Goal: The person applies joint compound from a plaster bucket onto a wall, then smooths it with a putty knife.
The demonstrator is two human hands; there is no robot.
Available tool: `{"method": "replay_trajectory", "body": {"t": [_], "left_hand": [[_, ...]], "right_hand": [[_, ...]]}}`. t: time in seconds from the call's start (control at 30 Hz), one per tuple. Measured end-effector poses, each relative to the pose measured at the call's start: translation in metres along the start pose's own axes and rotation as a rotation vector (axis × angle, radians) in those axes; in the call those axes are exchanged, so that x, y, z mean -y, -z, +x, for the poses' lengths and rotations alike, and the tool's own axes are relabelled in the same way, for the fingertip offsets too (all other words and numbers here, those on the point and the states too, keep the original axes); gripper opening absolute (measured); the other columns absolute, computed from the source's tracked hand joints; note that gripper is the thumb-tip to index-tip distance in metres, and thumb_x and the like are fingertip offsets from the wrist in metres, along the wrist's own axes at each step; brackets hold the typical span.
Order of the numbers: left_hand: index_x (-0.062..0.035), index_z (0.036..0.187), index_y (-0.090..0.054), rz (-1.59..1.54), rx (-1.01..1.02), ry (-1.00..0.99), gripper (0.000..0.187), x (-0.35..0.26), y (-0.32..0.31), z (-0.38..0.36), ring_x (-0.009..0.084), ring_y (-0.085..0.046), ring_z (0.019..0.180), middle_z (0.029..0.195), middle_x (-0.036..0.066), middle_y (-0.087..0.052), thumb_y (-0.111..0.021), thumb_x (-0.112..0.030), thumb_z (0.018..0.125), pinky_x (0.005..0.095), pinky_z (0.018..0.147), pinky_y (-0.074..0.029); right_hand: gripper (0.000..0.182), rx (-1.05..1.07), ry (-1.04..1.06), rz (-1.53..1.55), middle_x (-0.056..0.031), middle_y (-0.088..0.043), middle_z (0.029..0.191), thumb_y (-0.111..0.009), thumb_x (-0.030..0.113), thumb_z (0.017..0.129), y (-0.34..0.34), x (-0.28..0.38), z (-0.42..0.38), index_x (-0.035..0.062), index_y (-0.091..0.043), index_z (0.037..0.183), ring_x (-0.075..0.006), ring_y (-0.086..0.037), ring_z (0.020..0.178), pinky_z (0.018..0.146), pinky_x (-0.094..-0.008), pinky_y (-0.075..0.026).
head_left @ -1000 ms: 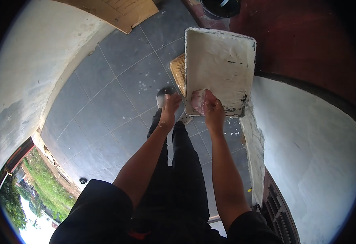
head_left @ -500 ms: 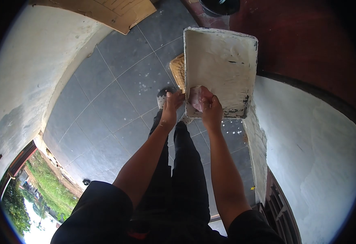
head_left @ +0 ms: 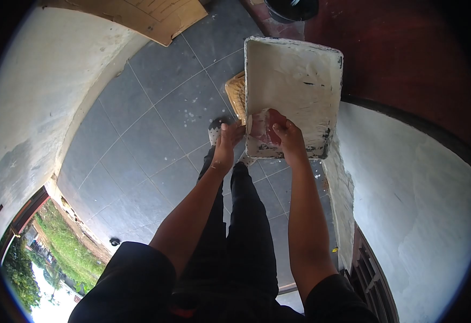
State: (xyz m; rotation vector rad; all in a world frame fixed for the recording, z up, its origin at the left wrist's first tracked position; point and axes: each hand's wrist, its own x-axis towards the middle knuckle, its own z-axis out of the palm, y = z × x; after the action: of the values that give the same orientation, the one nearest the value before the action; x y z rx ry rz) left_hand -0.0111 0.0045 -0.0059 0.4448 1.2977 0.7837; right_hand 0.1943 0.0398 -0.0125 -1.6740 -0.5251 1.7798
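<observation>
A large white tray (head_left: 294, 70), caked with pale paste and chipped dark along its rim, lies in front of me. My right hand (head_left: 290, 139) is over its near part, thumb and fingers closed on a flat reddish scraper (head_left: 270, 126) smeared with white paste. The scraper lies against the tray floor near the left wall. At the tray's left rim is my left hand (head_left: 227, 142), its thumb pointing up and its fingers meeting the edge. Part of those fingers is hidden at the rim.
A tan woven-looking item (head_left: 236, 91) shows from under the tray's left side. Beyond are a dark bucket (head_left: 292, 9) on a red surface (head_left: 391, 59) and cardboard (head_left: 154, 16) at the upper left. Grey floor tiles (head_left: 154, 107) carry white spots. A white wall (head_left: 407, 172) rises at right.
My right hand has shifted slightly right, and the scraper has turned so that more of its reddish face shows. My left hand stays at the tray's rim.
</observation>
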Motion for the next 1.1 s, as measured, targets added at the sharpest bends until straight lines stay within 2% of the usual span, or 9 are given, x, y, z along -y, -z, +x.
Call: {"method": "replay_trajectory", "body": {"t": [0.13, 0.2, 0.3, 0.57, 0.63, 0.7, 0.77, 0.87, 1.1], "left_hand": [[0.0082, 0.155, -0.035, -0.002, 0.008, -0.012, 0.103, -0.001, 0.002, -0.002, 0.0353, -0.047, 0.144, 0.152, 0.027, -0.049, -0.016, -0.077, 0.101, 0.0453, 0.124, -0.031], [0.0083, 0.155, -0.035, 0.002, 0.011, -0.025, 0.103, -0.002, 0.004, -0.005, 0.0351, -0.046, 0.144, 0.151, 0.027, -0.050, -0.016, -0.077, 0.101, 0.0452, 0.125, -0.030], [0.0079, 0.153, -0.039, 0.004, -0.072, -0.019, 0.101, -0.010, 0.007, -0.018, 0.0347, -0.048, 0.143, 0.149, 0.026, -0.053, -0.016, -0.076, 0.102, 0.0441, 0.123, -0.032], [0.0090, 0.144, -0.052, 0.117, -0.151, -0.077, 0.097, -0.057, 0.005, -0.092, 0.0328, -0.061, 0.129, 0.134, 0.025, -0.065, -0.026, -0.075, 0.103, 0.0429, 0.114, -0.042], [0.0089, 0.144, -0.052, 0.128, -0.125, -0.115, 0.098, -0.076, -0.001, -0.108, 0.0328, -0.061, 0.129, 0.134, 0.025, -0.065, -0.027, -0.076, 0.102, 0.0435, 0.114, -0.042], [0.0087, 0.144, -0.052, 0.143, -0.103, -0.140, 0.099, -0.093, -0.009, -0.117, 0.0327, -0.061, 0.130, 0.135, 0.025, -0.065, -0.027, -0.077, 0.102, 0.0440, 0.114, -0.042], [0.0096, 0.143, -0.052, 0.104, -0.099, -0.181, 0.101, -0.105, -0.016, -0.119, 0.0333, -0.061, 0.130, 0.134, 0.025, -0.065, -0.027, -0.078, 0.101, 0.0451, 0.114, -0.041], [0.0099, 0.143, -0.053, 0.085, -0.076, -0.196, 0.101, -0.122, -0.026, -0.119, 0.0343, -0.060, 0.130, 0.134, 0.025, -0.066, -0.027, -0.079, 0.100, 0.0456, 0.115, -0.041], [0.0074, 0.145, -0.052, 0.162, -0.032, -0.198, 0.100, -0.157, -0.018, -0.117, 0.0336, -0.060, 0.130, 0.135, 0.025, -0.065, -0.028, -0.079, 0.100, 0.0443, 0.115, -0.041]], "right_hand": [[0.034, 0.085, -0.120, 0.146, -0.0048, -0.072, 0.111, -0.069, 0.020, 0.100, 0.016, 0.003, -0.006, 0.0023, -0.063, 0.129, -0.0133, -0.068, 0.086, 0.072, -0.0298, -0.054], [0.045, 0.154, -0.111, 0.306, -0.0058, -0.071, 0.117, -0.069, 0.023, 0.100, 0.021, 0.009, -0.018, 0.0038, -0.056, 0.139, -0.0148, -0.071, 0.091, 0.073, -0.0332, -0.060], [0.049, 0.186, -0.144, 0.358, -0.0069, -0.069, 0.121, -0.068, 0.024, 0.101, 0.029, 0.030, -0.050, 0.0041, -0.052, 0.142, -0.0188, -0.073, 0.099, 0.075, -0.0371, -0.065], [0.047, 0.256, 0.079, 0.477, -0.0113, -0.067, 0.125, -0.069, 0.016, 0.099, 0.039, 0.089, -0.162, 0.0026, -0.051, 0.140, -0.0241, -0.072, 0.106, 0.079, -0.0397, -0.067], [0.044, 0.149, 0.171, 0.462, -0.0069, -0.067, 0.124, -0.067, 0.011, 0.100, 0.030, 0.108, -0.188, 0.0062, -0.053, 0.141, -0.0227, -0.070, 0.109, 0.087, -0.0425, -0.064], [0.041, 0.110, 0.233, 0.463, -0.0069, -0.067, 0.125, -0.066, 0.017, 0.101, 0.026, 0.124, -0.208, 0.0083, -0.054, 0.139, -0.0223, -0.069, 0.111, 0.090, -0.0434, -0.062], [0.043, 0.006, 0.293, 0.481, -0.0081, -0.066, 0.129, -0.065, 0.027, 0.103, 0.024, 0.133, -0.217, 0.0046, -0.057, 0.139, -0.0213, -0.069, 0.112, 0.092, -0.0381, -0.060], [0.043, -0.066, 0.345, 0.537, -0.0058, -0.066, 0.130, -0.063, 0.035, 0.104, 0.014, 0.142, -0.220, 0.0074, -0.059, 0.137, -0.0201, -0.068, 0.112, 0.092, -0.0367, -0.059], [0.048, -0.051, 0.247, 0.825, -0.0068, -0.065, 0.134, -0.058, 0.044, 0.105, -0.006, 0.118, -0.192, 0.0105, -0.056, 0.138, -0.0254, -0.067, 0.114, 0.090, -0.0423, -0.060]]}}
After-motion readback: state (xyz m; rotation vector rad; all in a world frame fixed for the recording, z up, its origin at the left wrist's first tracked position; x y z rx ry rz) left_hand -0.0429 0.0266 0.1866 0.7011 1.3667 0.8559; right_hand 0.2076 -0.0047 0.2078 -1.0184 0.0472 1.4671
